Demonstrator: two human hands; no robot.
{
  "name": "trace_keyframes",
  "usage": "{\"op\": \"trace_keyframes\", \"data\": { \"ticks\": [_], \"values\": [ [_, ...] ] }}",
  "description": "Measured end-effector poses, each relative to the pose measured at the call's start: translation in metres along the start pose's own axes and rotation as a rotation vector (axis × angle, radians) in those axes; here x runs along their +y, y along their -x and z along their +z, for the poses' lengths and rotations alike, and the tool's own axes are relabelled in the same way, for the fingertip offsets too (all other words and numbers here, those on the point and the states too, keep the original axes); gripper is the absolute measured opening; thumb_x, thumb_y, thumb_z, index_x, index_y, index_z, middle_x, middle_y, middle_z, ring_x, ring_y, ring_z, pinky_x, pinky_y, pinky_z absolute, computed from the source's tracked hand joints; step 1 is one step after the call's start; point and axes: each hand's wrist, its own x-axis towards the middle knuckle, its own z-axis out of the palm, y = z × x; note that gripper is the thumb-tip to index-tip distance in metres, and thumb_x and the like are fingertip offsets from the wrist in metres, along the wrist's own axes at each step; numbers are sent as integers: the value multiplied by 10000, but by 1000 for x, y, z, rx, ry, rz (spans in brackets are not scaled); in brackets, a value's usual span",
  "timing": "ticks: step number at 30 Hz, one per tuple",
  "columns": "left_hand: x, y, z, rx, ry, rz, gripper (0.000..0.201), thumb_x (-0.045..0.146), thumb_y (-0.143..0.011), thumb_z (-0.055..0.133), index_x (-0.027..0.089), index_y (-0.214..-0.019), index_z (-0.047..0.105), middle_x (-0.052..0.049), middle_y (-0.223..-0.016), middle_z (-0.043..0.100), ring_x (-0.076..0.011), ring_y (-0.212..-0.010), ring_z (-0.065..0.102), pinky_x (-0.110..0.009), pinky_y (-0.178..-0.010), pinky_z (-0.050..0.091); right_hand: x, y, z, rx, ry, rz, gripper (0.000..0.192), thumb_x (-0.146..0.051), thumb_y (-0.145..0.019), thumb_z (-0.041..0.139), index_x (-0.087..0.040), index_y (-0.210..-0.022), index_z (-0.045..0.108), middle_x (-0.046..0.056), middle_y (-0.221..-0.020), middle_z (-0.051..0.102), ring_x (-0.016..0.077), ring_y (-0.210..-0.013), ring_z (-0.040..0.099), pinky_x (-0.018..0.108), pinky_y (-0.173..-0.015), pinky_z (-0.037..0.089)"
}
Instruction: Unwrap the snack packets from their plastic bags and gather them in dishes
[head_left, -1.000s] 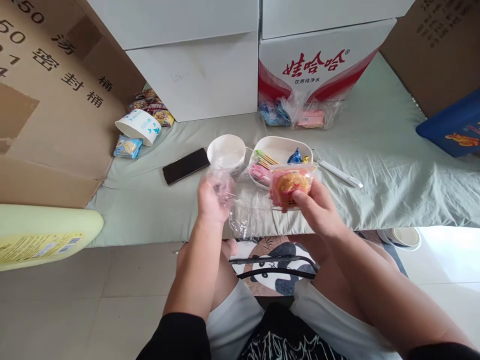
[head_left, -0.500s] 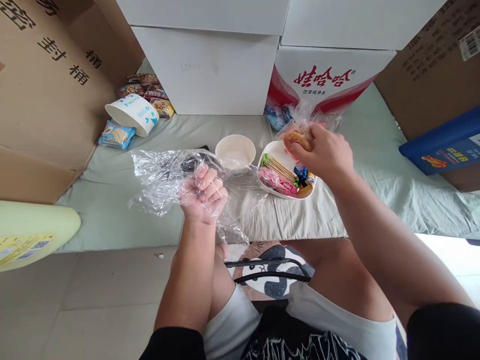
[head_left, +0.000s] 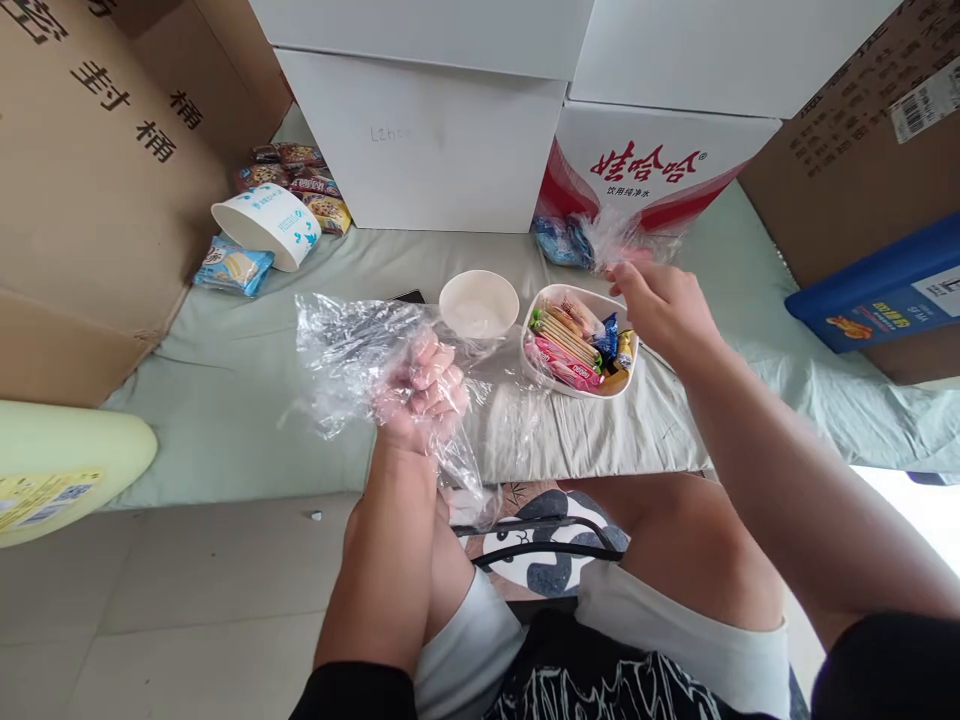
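Note:
My left hand [head_left: 424, 395] is closed around a crumpled clear plastic bag [head_left: 341, 350], whose loose film spreads to both sides and hangs below the fist. Over the right rim of a white bowl [head_left: 531, 372] is my right hand [head_left: 667, 310], its fingers loosely bent and apart, with no snack showing in them. Inside that bowl lie a wrapped pastry-like snack [head_left: 576, 312], a bundle of thin sticks [head_left: 564, 338], a pink packet [head_left: 562, 364] and a blue wrapped sweet [head_left: 606, 338]. Just behind the right fingertips sits another clear bag [head_left: 611, 235] with pink contents.
A round white paper bowl [head_left: 480, 302] stands between my hands. On the left, a tipped paper cup [head_left: 270, 225] lies by a blue snack packet [head_left: 234, 268] and several brown packets [head_left: 292, 180]. White boxes [head_left: 420, 140] form the back; cardboard boxes [head_left: 90, 220] flank the sides.
My right hand has let go of the wrapped pastry-like snack, which now lies in the white bowl, and has shifted slightly back to the right. My left hand keeps hold of the plastic bag.

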Motion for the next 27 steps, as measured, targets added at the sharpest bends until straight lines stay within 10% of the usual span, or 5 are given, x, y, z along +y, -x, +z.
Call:
{"op": "trace_keyframes", "data": {
  "ticks": [9,13,16,20,27],
  "values": [
    [-37,-10,-5,10,-289,-398,416,346,-665,832,187,-568,461,50,-467,382,-19,-346,203,-160,-321,73,-11,103,38,-527,-831,-413,899,-700,-816,742,-250,-1540,456,169,-1500,587,300,-1349,614,480,-1095,555],
    [-45,-12,-5,27,-369,-386,305,358,-634,838,172,-638,596,25,-515,482,-31,-375,285,-166,-350,147,-2,110,47,-421,-892,-288,904,-702,-763,777,-243,-1492,506,168,-1420,645,276,-1130,725,419,-886,643],
    [-47,-16,-6,77,-501,-306,294,447,-699,779,170,-747,693,-23,-571,579,-90,-433,429,-207,-393,271,0,110,45,-264,-800,-73,392,-538,-902,681,-188,-1080,699,66,-901,771,155,-657,712,285,-597,597],
    [-41,-18,-5,60,-648,-99,590,683,-726,750,196,-1058,761,-98,-921,743,-208,-712,660,-268,-533,470,1,109,35,22,-752,64,311,-414,-954,607,-202,-726,619,-7,-596,654,100,-456,580,220,-451,482],
    [-42,-14,-17,-267,-1243,98,1025,372,-533,1001,341,-1462,567,-117,-1609,470,-328,-1340,576,-315,-880,586,17,108,31,203,-918,132,307,-479,-958,647,-218,-802,605,-46,-569,617,66,-367,466,196,-374,361]
  ]
}}
